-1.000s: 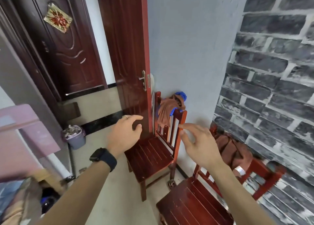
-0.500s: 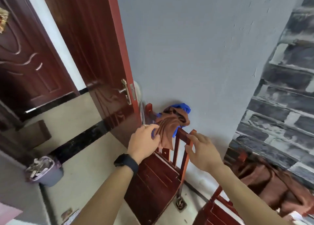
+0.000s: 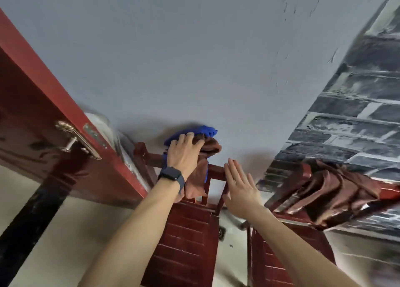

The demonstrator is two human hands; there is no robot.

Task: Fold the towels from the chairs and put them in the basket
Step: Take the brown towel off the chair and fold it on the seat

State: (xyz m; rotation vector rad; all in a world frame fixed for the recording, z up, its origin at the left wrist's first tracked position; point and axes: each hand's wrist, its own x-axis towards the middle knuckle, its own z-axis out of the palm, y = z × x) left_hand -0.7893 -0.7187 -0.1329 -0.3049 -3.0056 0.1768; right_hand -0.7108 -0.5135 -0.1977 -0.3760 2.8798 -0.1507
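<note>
**Towels gripped on the chair back**

The left hand [image 3: 184,154] was laid over the bunched towels, its fingers curled round the brown towel [image 3: 198,176]; a dark watch [image 3: 172,175] was worn on that wrist. The right hand [image 3: 240,189] was held flat beside it, fingers straight, with nothing gripped. A blue towel [image 3: 203,130] was seen just beyond the left fingertips. Both towels were draped over the back of the red chair [image 3: 188,232] beneath the hands. To the right of the right hand, more brown cloth [image 3: 333,189] was draped over a second chair [image 3: 279,256].
</note>
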